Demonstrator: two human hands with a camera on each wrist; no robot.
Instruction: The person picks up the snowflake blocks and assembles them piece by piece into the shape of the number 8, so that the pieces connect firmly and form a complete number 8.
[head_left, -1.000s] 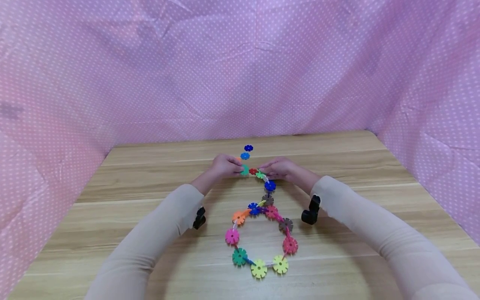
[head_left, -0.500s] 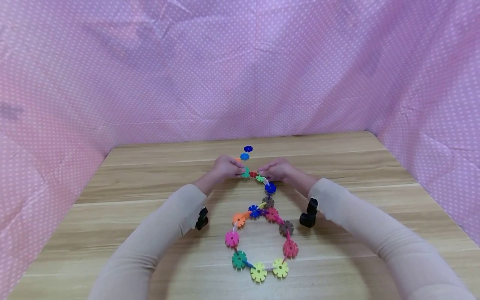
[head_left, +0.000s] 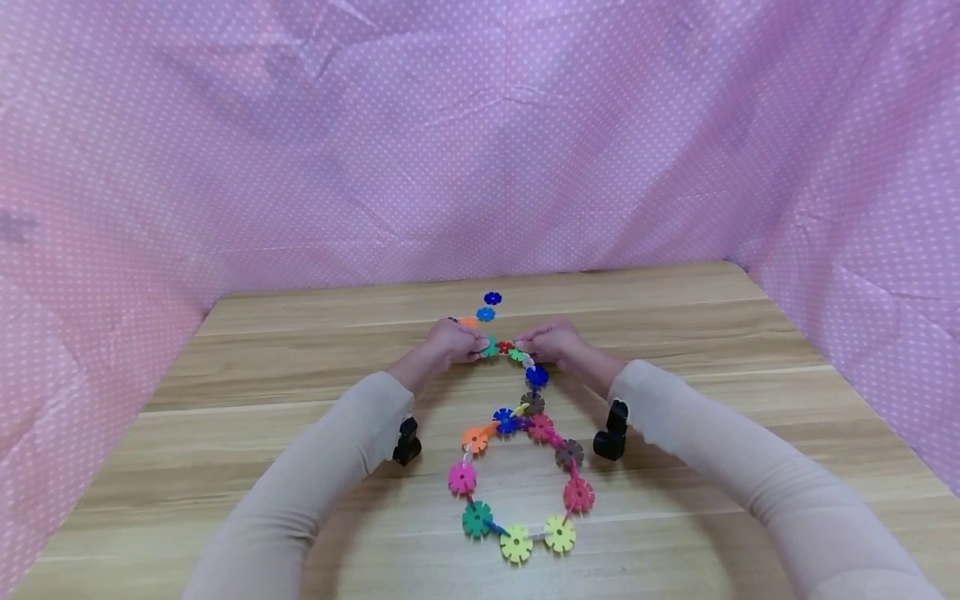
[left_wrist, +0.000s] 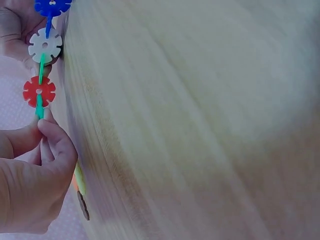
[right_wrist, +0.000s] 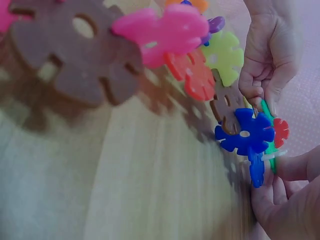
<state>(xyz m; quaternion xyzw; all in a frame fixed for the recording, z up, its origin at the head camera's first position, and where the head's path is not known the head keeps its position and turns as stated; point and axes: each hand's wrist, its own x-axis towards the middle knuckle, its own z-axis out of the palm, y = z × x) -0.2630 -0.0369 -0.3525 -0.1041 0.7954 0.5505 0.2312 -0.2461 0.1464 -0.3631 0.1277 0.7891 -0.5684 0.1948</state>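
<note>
Both hands are met at the far end of a snowflake-disc chain (head_left: 517, 433) lying on the tabletop (head_left: 675, 317). The left hand (head_left: 450, 340) is pinched on the teal disc (head_left: 490, 347); thumb and forefinger are seen closed on its edge in the left wrist view. The right hand (head_left: 551, 342) is pinched on the white disc (left_wrist: 45, 45) / light green disc (head_left: 518, 355) section, just past the red disc (head_left: 506, 346), which sits between the two grips.

The chain runs from the hands down to a closed ring of discs near the body. Two loose blue discs (head_left: 489, 306) lie just beyond the hands.

Versus 0.5 s ago: grips unchanged, hands held at nearly the same spot, ring position matched; only a slight shift in framing is seen.
</note>
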